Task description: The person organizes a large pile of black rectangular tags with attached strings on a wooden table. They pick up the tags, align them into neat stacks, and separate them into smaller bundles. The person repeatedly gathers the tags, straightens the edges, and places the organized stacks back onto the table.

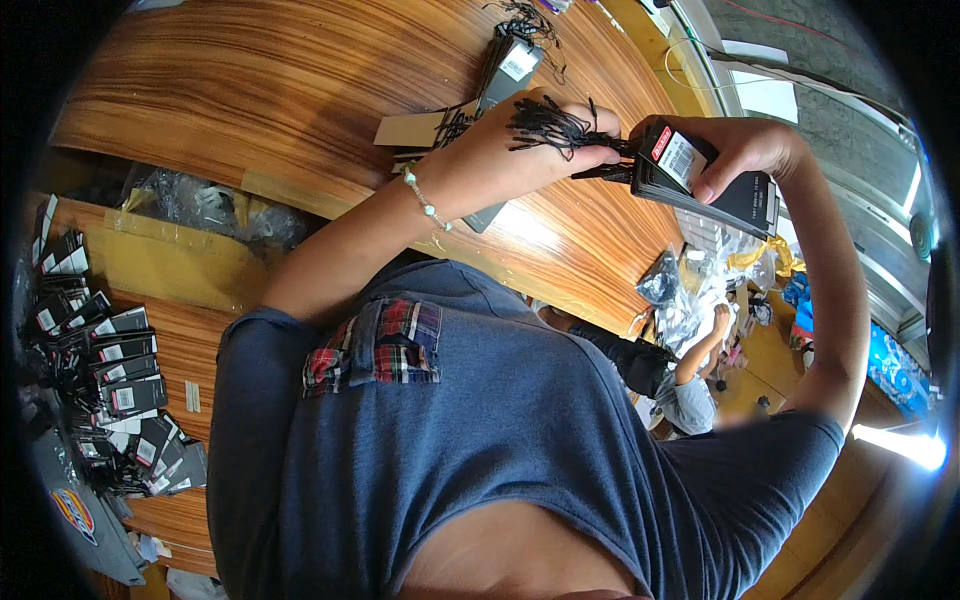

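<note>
A stack of black hang tags (735, 205) with white barcode labels is held up over the table's right part. My right hand (765, 145) grips the stack, its thumb pressed on the top tag. My left hand (490, 150), with a beaded bracelet at the wrist, is closed round the black strings (555, 125) of these tags. Loose string ends stick out above its fingers. Behind the left hand, another bundle of dark tags (512, 68) with black strings lies on the wood-grain table (250, 80). Beige cards (405, 130) lie beside that bundle, partly hidden by my left hand.
Many black tags (125, 370) lie heaped at the far left, near a grey item with a logo (85, 525). Clear plastic (200, 195) fills a gap between table sections. Another person (685, 400) and plastic bags (690, 290) are beyond the right table edge.
</note>
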The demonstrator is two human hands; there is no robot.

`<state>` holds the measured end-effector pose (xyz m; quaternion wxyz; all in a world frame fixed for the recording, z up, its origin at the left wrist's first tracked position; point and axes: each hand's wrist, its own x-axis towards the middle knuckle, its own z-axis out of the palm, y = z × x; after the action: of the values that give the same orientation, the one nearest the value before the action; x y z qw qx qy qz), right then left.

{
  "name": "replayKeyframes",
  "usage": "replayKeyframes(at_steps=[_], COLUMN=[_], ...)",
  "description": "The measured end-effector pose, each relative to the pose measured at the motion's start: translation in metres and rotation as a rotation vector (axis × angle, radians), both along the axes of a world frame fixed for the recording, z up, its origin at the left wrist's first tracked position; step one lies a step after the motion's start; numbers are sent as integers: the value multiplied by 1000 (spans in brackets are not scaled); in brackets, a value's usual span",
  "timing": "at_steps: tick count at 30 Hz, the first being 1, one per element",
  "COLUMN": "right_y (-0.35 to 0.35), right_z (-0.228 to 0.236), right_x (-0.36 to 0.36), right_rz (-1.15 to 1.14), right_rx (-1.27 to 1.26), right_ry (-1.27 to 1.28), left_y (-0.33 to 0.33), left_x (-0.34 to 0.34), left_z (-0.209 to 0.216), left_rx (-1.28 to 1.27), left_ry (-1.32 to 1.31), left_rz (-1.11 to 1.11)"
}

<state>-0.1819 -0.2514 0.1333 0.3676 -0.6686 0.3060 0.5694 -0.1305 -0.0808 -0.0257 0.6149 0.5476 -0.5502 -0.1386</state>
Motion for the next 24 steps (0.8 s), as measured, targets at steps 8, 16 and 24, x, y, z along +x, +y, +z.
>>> replayKeyframes(at_steps=[8, 16, 24], right_y=[-31, -55, -34], right_z=[-22, 4, -16], right_x=[-38, -58, -67], right_rz=[-175, -487, -911], right_rx=[69, -21, 458], right_ry=[-50, -298, -419], left_y=[-10, -9, -20], left_x=[-5, -11, -19], left_z=[-14, -8, -17], left_rx=[-69, -39, -230], left_ry=[30, 171, 171], left_rz=[31, -104, 122])
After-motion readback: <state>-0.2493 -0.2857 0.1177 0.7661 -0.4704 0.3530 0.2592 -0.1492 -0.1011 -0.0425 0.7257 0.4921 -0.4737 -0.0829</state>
